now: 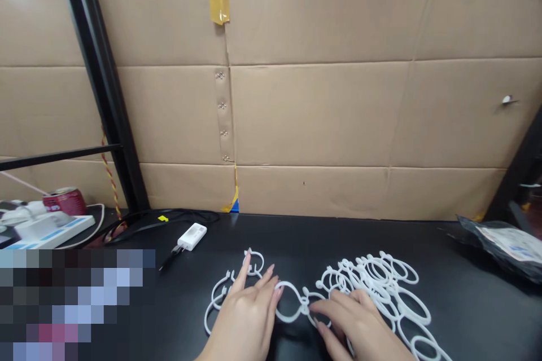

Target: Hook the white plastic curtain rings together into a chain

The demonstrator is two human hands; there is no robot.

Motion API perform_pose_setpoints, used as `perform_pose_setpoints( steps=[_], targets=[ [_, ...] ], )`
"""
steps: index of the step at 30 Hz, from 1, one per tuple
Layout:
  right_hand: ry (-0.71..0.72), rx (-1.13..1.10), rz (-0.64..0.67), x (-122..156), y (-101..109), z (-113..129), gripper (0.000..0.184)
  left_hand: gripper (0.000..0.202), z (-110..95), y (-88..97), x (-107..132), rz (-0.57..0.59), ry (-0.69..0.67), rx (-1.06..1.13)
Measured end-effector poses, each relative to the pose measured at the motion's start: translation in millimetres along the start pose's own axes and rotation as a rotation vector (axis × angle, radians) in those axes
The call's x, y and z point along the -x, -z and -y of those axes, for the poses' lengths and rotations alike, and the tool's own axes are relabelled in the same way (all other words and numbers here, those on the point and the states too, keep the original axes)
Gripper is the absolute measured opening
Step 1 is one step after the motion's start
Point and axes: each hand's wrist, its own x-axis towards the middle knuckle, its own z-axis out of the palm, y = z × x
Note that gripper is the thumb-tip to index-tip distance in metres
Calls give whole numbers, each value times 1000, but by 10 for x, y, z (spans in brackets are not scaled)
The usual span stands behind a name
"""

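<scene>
Between my hands lies a white plastic ring piece [289, 320], with round loops joined at a small knobbed middle. My left hand [248, 313] grips its left loop at the edge between thumb and finger, other fingers stretched out. On the right loop, the fingers of my right hand [353, 318] are closed, covering part of it. More white open rings [207, 316] lie under and left of my left hand. A heap of similar white ring pieces [372, 279] spreads behind and right of my right hand.
A white plug adapter [192, 236] with a black lead lies on the black table [169, 316]. At left are a power strip [63, 232] and a red can [65, 201]. A dark plastic bag [499, 245] lies at right. Cardboard [317, 113] walls the back; a black post [104, 84] stands left.
</scene>
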Motion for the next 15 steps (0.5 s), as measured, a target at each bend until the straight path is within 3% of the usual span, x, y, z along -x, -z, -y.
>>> perform_pose_setpoints(
  steps=[8, 15],
  targets=[
    [45, 169, -234, -5, 1, -76, 26, 34, -23, -36, 8, -21, -19, 48],
    [172, 379, -269, -16, -8, -97, 37, 30, 6, -45, 27, 7, -67, 87]
  ],
)
